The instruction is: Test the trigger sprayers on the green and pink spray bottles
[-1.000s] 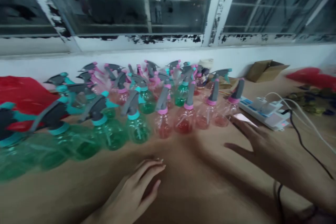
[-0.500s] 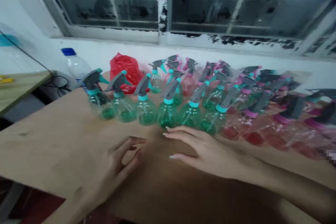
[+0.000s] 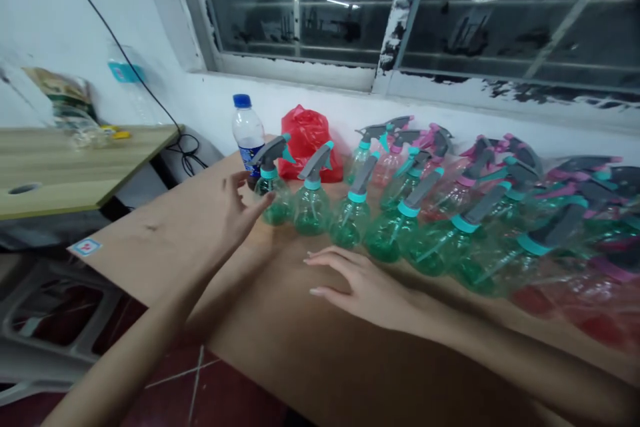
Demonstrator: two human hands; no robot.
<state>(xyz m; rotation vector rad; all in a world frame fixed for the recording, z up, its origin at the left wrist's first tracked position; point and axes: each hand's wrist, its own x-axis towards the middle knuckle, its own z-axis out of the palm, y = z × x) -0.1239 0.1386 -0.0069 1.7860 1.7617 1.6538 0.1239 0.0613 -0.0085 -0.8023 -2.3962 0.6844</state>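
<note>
Left hand (image 3: 236, 212): fingers parted at green bottle (image 3: 278, 208), centre-left; grip unclear.
Right hand (image 3: 363, 285): loosely open, empty, centre.

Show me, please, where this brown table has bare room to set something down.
Bare tabletop lies between the sticker and the left hand, and from there to the right hand. Crowded: beyond it, where spray bottles stand close together.

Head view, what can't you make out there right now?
All in the head view:
Contact between the left hand and the end green spray bottle: the thumb overlaps it.
Blue-capped bottle: base partly covered by the hand and that spray bottle.
Number of rear spray bottles: the front row overlaps them.
Far-right reddish bottle: blurred, cut off by the frame edge.
Red bag: contents hidden by its folds.
</note>
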